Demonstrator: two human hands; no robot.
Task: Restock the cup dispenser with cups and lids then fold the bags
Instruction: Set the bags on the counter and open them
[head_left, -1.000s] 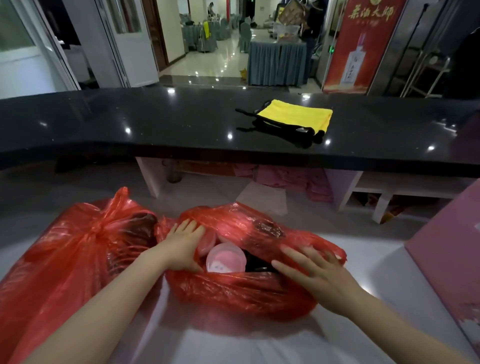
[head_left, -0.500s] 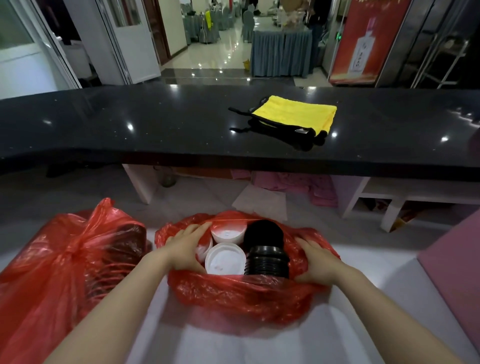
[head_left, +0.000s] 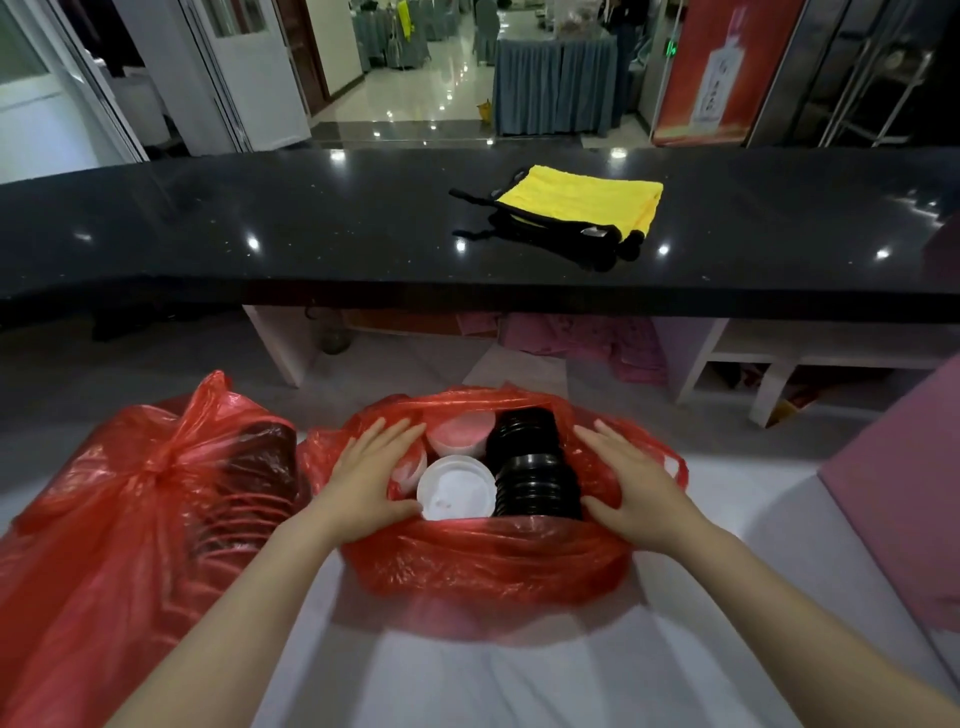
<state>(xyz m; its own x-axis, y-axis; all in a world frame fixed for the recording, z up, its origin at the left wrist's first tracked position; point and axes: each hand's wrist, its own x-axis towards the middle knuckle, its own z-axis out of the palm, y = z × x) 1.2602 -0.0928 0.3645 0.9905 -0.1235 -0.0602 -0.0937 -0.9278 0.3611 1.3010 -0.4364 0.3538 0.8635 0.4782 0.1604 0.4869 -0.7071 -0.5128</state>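
Observation:
A red plastic bag (head_left: 483, 556) lies open on the white surface in front of me. Inside it are stacks of white lids (head_left: 456, 488) and black lids (head_left: 537, 486), with another white stack (head_left: 460, 431) behind. My left hand (head_left: 366, 475) presses flat on the bag's left rim, fingers spread. On the bag's right rim rests my right hand (head_left: 631, 480), also flat with fingers apart. A second red bag (head_left: 135, 514), knotted shut, sits to the left with dark stacked cups showing through it.
A long black counter (head_left: 311, 234) runs across behind, with a yellow and black cloth bag (head_left: 582, 205) on it. A pink box (head_left: 904, 499) stands at the right. White shelf legs and pink items sit under the counter.
Both hands have spread the bag's mouth wider, uncovering the white and black lid stacks. My right hand moved from the front of the bag to its right rim.

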